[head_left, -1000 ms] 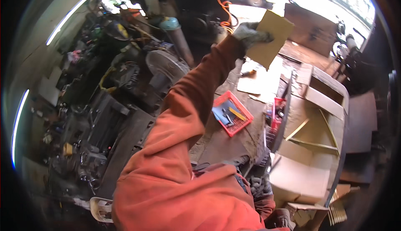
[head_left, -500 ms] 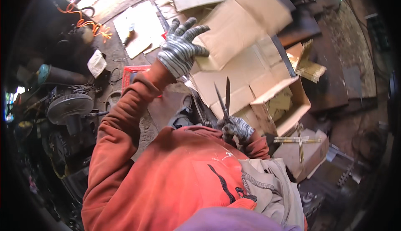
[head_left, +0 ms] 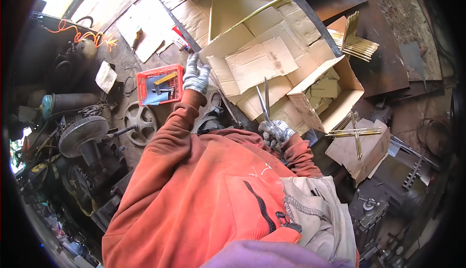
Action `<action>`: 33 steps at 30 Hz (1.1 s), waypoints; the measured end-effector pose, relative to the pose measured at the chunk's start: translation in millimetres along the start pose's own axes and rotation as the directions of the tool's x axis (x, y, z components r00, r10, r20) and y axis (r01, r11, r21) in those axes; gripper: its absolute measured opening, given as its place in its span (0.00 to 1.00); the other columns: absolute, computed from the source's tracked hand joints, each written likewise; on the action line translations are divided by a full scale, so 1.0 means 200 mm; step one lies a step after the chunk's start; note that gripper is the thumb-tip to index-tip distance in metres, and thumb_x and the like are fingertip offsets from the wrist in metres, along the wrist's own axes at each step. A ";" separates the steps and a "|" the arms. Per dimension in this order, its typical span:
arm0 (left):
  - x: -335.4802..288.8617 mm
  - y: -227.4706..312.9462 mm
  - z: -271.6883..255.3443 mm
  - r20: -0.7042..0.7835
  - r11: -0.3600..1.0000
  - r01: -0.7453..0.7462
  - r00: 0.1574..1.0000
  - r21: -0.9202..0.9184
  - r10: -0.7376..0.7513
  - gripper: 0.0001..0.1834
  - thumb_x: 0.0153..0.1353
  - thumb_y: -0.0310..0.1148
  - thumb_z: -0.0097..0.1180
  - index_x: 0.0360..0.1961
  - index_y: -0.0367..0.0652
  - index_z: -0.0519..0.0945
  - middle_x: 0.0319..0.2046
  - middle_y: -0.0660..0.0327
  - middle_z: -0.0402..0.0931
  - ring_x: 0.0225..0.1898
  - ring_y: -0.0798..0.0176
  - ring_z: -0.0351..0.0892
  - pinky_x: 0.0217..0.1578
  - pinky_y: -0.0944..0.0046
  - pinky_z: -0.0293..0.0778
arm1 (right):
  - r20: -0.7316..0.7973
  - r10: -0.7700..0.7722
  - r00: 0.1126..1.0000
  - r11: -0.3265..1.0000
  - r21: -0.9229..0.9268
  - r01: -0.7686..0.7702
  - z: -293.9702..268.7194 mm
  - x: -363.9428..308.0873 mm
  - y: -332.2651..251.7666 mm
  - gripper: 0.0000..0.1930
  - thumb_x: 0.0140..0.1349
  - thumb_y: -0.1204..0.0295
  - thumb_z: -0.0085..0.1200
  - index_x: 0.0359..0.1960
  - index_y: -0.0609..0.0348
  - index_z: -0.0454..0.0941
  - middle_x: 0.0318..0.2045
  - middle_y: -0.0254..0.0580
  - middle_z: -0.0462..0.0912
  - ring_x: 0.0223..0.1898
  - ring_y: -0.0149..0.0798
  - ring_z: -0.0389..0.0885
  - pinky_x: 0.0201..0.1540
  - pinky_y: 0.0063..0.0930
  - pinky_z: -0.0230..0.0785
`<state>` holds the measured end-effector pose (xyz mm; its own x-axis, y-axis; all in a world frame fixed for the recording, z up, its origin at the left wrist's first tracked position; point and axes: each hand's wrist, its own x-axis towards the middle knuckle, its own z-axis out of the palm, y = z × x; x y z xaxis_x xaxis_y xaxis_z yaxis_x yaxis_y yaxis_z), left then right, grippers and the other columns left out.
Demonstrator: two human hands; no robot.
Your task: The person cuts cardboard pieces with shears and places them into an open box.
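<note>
My left hand (head_left: 195, 78), in a striped grey-and-white glove, is raised beside a red plastic basket (head_left: 141, 86). Its fingers are stretched out and it holds nothing. In my right hand (head_left: 277, 133), gloved alike, is a pair of scissors (head_left: 263, 98), blades parted and pointing away from me. Past the blades lies a sheet of creased cardboard (head_left: 262, 59) on top of more cardboard. A triangular frame of thin brass-coloured rods (head_left: 210, 18) rests at the far side of it.
An opened cardboard box (head_left: 347, 103) stands at the right, near crossed brass-coloured rods (head_left: 357, 132) on another carton (head_left: 374, 156). Bundled rods (head_left: 361, 47) lie farther right. At the left are a fan (head_left: 83, 134), a spoked wheel (head_left: 139, 122) and an orange coiled cord (head_left: 97, 39).
My left hand has drawn back left from the cardboard, its spread fingers now closer together. The raised, blurred cardboard no longer shows there, and the rod frame is visible. The scissors stay in my right hand.
</note>
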<state>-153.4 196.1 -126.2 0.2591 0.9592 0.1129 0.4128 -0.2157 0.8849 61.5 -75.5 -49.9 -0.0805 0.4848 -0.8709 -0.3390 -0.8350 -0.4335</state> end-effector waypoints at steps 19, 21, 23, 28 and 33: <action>0.32 0.68 0.36 0.726 0.567 -0.508 0.636 0.648 -0.261 0.46 0.44 0.46 0.69 0.64 0.44 0.64 0.65 0.43 0.57 0.66 0.38 0.56 0.61 0.38 0.59 | -0.156 0.082 0.984 0.977 -0.181 -0.110 0.02 0.14 -0.27 0.20 0.58 0.51 0.61 0.24 0.55 0.73 0.13 0.33 0.69 0.12 0.32 0.66 0.15 0.28 0.56; 0.39 0.31 0.48 0.767 0.544 -0.576 0.602 0.611 -0.224 0.41 0.45 0.44 0.67 0.61 0.43 0.67 0.62 0.45 0.62 0.64 0.41 0.60 0.59 0.42 0.63 | -0.131 0.062 0.989 0.978 -0.189 -0.087 0.04 0.19 -0.29 0.22 0.59 0.48 0.59 0.24 0.54 0.73 0.13 0.32 0.69 0.12 0.32 0.66 0.15 0.28 0.56; 0.39 0.28 0.52 0.809 0.549 -0.621 0.553 0.559 -0.199 0.35 0.47 0.42 0.65 0.57 0.43 0.70 0.58 0.49 0.67 0.62 0.46 0.64 0.58 0.47 0.66 | -0.099 0.064 0.993 0.978 -0.191 -0.082 0.01 0.21 -0.31 0.22 0.59 0.48 0.59 0.24 0.54 0.72 0.13 0.32 0.69 0.11 0.31 0.65 0.14 0.27 0.56; 0.43 0.58 0.34 0.509 0.600 -0.393 0.861 0.697 -0.028 0.47 0.41 0.48 0.70 0.61 0.41 0.65 0.59 0.48 0.66 0.62 0.47 0.64 0.58 0.43 0.62 | -0.139 0.159 0.977 0.985 -0.038 -0.166 0.01 0.20 -0.30 0.21 0.58 0.49 0.60 0.22 0.52 0.71 0.12 0.32 0.68 0.11 0.31 0.65 0.13 0.26 0.56; 0.61 0.53 0.37 0.505 0.654 -0.219 0.815 0.724 -0.285 0.40 0.39 0.48 0.72 0.54 0.42 0.74 0.49 0.49 0.77 0.51 0.48 0.77 0.51 0.52 0.73 | -0.173 0.062 0.983 0.943 -0.313 -0.114 0.00 0.18 -0.27 0.23 0.55 0.47 0.61 0.26 0.57 0.75 0.15 0.36 0.73 0.12 0.31 0.68 0.14 0.27 0.59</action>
<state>-13.8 276.1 -52.1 0.5340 0.7509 -0.3887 0.8453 -0.4834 0.2274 77.5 -13.8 -58.6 0.0623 0.3800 -0.9229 -0.0175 -0.9241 -0.3816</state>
